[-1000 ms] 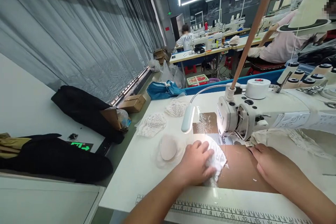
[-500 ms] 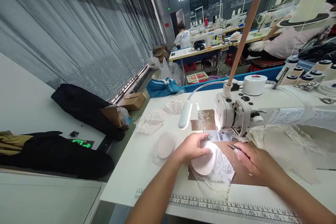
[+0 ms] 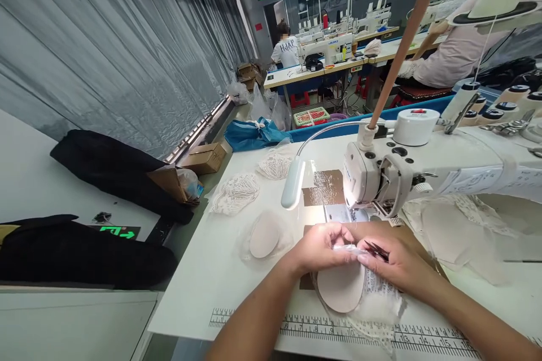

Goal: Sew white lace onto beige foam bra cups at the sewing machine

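A white lace piece (image 3: 376, 304) with a beige oval pad (image 3: 342, 289) hangs from both hands in front of the sewing machine (image 3: 372, 175). My left hand (image 3: 324, 245) pinches its upper edge, thumb in front and fingers curled behind. Close beside it, my right hand (image 3: 385, 256) grips the same edge between thumb and fingers and also keeps small dark thread snips (image 3: 376, 250) in its fingers. The needle area lies just behind the hands. Part of the lace's top edge is hidden by the fingers.
Lace pieces (image 3: 235, 193) and another oval pad (image 3: 265, 235) lie on the left of the white table (image 3: 190, 287). A lamp (image 3: 293, 183) hangs beside the machine head. Sheer fabric (image 3: 457, 231) lies at right, a printed ruler (image 3: 313, 327) along the front. Two people sit farther back.
Both hands have come together at the lace's upper edge, and the piece has moved toward the front of the table. The snips have turned within my right hand. The view has shifted slightly.
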A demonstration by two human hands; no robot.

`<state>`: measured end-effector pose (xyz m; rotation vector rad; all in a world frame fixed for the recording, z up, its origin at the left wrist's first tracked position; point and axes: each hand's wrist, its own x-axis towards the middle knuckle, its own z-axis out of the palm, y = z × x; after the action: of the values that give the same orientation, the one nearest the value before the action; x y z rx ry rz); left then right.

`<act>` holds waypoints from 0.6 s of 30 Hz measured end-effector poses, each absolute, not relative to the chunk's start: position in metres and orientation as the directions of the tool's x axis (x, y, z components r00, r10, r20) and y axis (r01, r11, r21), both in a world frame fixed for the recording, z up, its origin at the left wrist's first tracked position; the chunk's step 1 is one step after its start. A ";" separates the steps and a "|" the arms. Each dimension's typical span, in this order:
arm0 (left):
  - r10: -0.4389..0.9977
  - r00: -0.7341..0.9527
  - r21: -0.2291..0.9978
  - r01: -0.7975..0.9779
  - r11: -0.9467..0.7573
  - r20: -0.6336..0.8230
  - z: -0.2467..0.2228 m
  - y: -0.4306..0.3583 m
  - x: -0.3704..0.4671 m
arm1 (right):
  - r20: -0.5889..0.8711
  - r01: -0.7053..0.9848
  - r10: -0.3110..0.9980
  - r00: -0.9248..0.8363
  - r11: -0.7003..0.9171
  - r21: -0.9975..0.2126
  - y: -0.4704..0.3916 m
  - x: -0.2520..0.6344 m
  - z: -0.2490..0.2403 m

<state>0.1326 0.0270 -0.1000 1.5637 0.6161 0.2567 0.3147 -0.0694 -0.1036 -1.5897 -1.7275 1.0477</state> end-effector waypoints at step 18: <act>0.429 0.844 0.943 0.249 0.222 -0.323 -0.100 0.027 0.128 | -0.131 0.381 0.971 -0.201 -0.046 -0.923 -0.074 0.337 -0.096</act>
<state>0.1279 0.0266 -0.0996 1.3650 0.6003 0.1353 0.3367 -0.0742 -0.0961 -1.4479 -1.6232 1.2414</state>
